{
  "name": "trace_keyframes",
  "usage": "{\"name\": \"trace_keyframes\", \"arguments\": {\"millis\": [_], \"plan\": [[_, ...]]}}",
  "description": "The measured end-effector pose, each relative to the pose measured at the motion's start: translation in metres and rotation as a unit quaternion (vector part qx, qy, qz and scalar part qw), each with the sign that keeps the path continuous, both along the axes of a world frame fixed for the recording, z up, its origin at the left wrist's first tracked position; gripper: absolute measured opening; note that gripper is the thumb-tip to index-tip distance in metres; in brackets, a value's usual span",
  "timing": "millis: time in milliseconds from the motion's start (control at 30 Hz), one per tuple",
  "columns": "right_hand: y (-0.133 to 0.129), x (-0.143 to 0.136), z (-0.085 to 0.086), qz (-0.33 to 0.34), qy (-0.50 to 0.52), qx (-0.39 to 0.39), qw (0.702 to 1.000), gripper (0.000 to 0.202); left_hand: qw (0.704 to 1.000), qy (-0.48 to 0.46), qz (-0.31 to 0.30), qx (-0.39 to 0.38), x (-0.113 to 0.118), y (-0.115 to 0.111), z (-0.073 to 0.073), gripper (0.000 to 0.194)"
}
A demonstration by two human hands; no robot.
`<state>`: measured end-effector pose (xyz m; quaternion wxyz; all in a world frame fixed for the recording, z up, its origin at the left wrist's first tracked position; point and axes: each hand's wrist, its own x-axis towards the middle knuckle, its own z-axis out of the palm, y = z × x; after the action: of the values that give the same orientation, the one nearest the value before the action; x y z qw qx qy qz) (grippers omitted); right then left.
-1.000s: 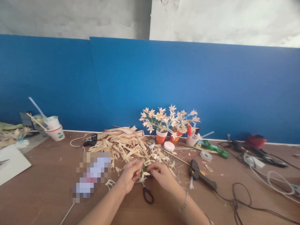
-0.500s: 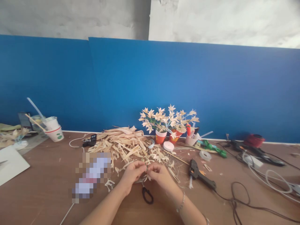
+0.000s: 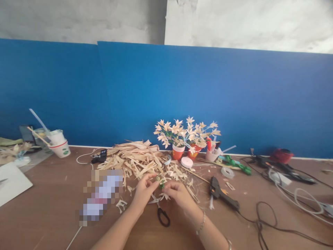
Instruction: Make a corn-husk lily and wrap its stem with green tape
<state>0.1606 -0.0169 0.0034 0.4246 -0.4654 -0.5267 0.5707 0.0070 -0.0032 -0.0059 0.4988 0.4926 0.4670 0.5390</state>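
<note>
My left hand (image 3: 143, 191) and my right hand (image 3: 179, 195) are close together above the front middle of the table, thumbs and fingertips pinched. Between them is a small green piece (image 3: 162, 184), perhaps tape or a leaf; its exact kind is too small to tell. My left fingertips hold one side of it, my right fingertips the other. Just below my right fingers shows a pale husk flower (image 3: 164, 197); whether it joins the green piece I cannot tell. Under my hands lie partly opened scissors (image 3: 163, 217) with black handles.
Behind my hands spreads a heap of dried husk strips (image 3: 135, 158). Husk flowers stand in red cups (image 3: 178, 152) by the blue partition (image 3: 130, 86). To the right lie a glue gun (image 3: 223, 196), clear tape (image 3: 227, 172) and cables (image 3: 262, 218). A blurred-out object (image 3: 101, 198) is left.
My hands have drawn slightly apart, and my left hand has shifted a little left and up. More of the green piece and the scissors' blades now show between them.
</note>
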Motion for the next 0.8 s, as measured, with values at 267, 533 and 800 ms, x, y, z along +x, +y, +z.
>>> {"name": "trace_keyframes", "arguments": {"millis": [267,533,800], "plan": [[-0.006,-0.005,0.003,0.044,0.014,-0.023,0.999,0.02,0.991,-0.048,-0.118,-0.042,0.004,-0.008,0.006,0.015],[-0.007,-0.008,0.0,0.028,-0.004,-0.003,1.0,0.026,0.988,-0.09,-0.116,-0.052,0.007,-0.013,0.008,0.021],[-0.009,-0.002,0.006,0.092,0.052,-0.037,0.994,0.019,0.971,-0.109,-0.197,-0.084,0.005,-0.015,0.012,0.019]]}}
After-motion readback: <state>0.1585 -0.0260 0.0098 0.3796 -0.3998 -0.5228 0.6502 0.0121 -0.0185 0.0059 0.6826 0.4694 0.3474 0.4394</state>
